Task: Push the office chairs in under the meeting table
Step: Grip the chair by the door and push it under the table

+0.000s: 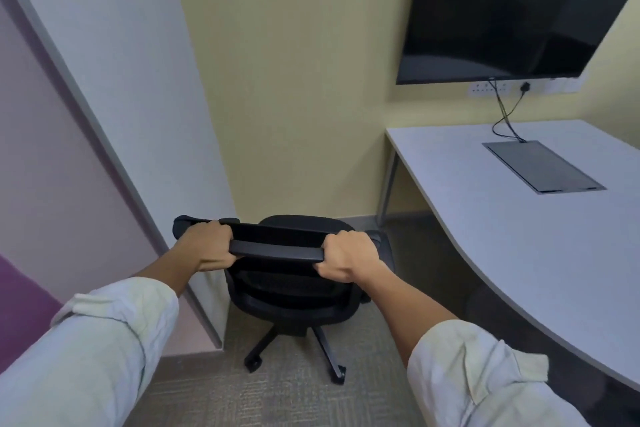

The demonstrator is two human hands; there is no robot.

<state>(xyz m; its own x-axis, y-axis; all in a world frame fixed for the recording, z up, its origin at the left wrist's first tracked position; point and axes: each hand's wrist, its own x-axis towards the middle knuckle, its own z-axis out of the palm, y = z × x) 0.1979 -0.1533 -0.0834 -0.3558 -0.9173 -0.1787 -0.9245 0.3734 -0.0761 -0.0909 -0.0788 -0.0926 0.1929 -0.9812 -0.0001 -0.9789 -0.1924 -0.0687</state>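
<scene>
I am gripping the top rail of the chair with both hands: my left hand is clamped on the rail's left end, my right hand on its right end, fingers wrapped over the edge, the two set well apart. The chair is standing on the carpet directly ahead of me and below, in the corner by the yellow wall, with a pale pillar just beside its left side. Its back is facing me and its seat is pointing toward the wall, not toward the surface. The surface is lying off to my right, its curved edge near the chair but apart from it, with a screen hanging on the wall above. The rail's long axis is running left to right between my hands, tilting slightly down toward the right. My right hand is the nearer one to the surface, so I am judging that the chair needs swinging round to the right before it can roll under.
</scene>
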